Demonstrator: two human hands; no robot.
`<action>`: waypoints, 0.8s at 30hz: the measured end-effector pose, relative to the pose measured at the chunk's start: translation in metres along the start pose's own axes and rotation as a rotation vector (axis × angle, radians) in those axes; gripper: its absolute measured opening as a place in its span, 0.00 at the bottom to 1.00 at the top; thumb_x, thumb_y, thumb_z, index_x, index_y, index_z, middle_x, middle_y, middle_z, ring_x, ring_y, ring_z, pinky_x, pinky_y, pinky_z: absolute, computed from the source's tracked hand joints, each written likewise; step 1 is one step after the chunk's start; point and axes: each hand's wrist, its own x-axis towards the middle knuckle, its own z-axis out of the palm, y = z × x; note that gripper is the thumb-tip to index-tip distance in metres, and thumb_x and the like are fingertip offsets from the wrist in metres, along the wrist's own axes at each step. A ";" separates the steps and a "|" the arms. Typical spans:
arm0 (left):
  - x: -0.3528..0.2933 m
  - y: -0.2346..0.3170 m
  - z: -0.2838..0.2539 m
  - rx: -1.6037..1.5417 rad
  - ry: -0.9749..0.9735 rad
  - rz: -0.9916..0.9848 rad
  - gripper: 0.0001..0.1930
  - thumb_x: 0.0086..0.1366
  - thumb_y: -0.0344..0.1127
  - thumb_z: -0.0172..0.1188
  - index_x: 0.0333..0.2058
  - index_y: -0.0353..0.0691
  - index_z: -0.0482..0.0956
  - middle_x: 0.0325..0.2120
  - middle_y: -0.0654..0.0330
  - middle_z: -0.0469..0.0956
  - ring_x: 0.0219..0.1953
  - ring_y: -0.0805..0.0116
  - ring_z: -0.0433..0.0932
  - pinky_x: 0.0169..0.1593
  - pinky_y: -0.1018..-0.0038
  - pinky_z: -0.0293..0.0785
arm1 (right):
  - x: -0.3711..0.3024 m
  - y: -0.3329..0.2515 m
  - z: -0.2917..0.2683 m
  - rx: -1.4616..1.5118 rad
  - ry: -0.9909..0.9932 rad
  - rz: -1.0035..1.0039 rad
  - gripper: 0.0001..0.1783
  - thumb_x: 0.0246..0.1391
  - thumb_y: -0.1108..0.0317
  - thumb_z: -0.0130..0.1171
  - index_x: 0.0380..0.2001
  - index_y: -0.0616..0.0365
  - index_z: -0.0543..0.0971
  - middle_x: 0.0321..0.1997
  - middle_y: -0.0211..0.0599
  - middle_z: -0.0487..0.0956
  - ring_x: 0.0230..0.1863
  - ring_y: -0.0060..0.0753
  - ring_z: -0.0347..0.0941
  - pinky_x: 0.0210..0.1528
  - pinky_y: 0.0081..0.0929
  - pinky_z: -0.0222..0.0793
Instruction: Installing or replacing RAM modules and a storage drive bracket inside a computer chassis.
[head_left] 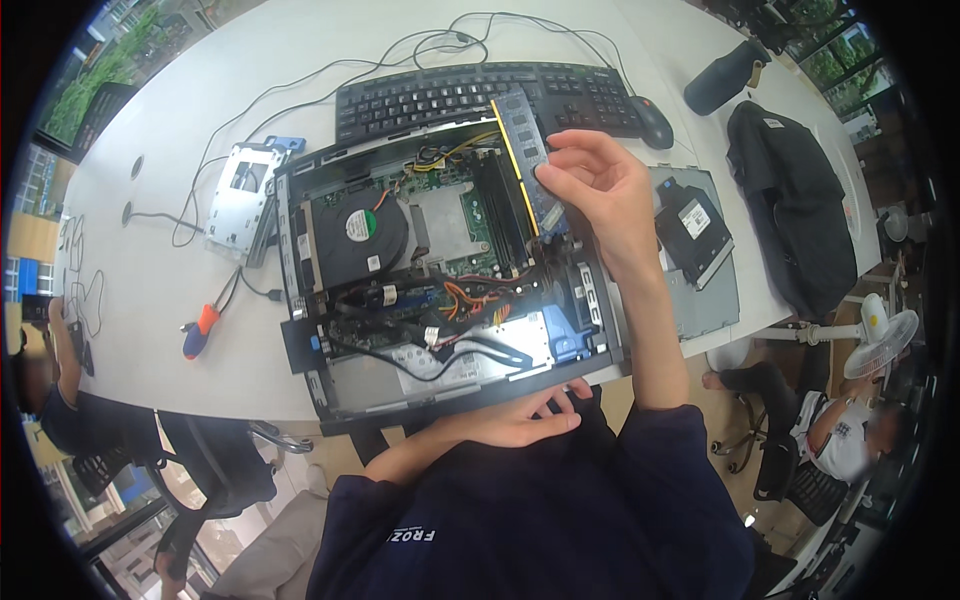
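An open desktop computer case (287,235) lies before me, with its black blower fan (360,240), green circuit board and cables exposed. My right hand (610,190) pinches a blue memory module (517,140) between thumb and fingers. The module is held tilted over the case's far right side, close to the dark memory slots (497,215); whether it touches them I cannot tell. At the near edge of the case, my left hand (520,418) rests low with its fingers apart and nothing in them.
Beyond the case lie a black keyboard (440,100) and a mouse (652,124). To the left are a metal drive bracket (240,200) and a screwdriver (203,332). An optical drive (690,240) on a metal panel (718,300), a black bag (790,210) and a dark cylinder (720,80) occupy the right.
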 end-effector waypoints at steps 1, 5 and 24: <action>0.000 0.002 -0.002 0.000 -0.022 -0.032 0.22 0.78 0.38 0.58 0.63 0.31 0.68 0.50 0.53 0.76 0.47 0.70 0.80 0.51 0.74 0.79 | -0.002 -0.002 0.000 -0.012 -0.001 -0.019 0.20 0.54 0.76 0.75 0.50 0.68 0.81 0.39 0.37 0.87 0.41 0.21 0.85 0.45 0.16 0.78; 0.001 -0.006 -0.001 -0.061 -0.019 0.011 0.20 0.78 0.36 0.57 0.61 0.31 0.68 0.52 0.54 0.75 0.49 0.69 0.80 0.53 0.72 0.80 | -0.002 0.003 -0.008 -0.111 -0.077 -0.109 0.22 0.54 0.76 0.75 0.52 0.66 0.81 0.41 0.39 0.86 0.42 0.23 0.85 0.46 0.18 0.79; -0.006 -0.016 0.005 0.023 0.032 0.213 0.14 0.77 0.30 0.58 0.57 0.32 0.73 0.53 0.56 0.73 0.52 0.67 0.80 0.56 0.68 0.78 | -0.001 0.011 -0.014 -0.078 -0.100 -0.219 0.21 0.51 0.74 0.75 0.49 0.67 0.84 0.43 0.41 0.86 0.44 0.24 0.82 0.50 0.21 0.77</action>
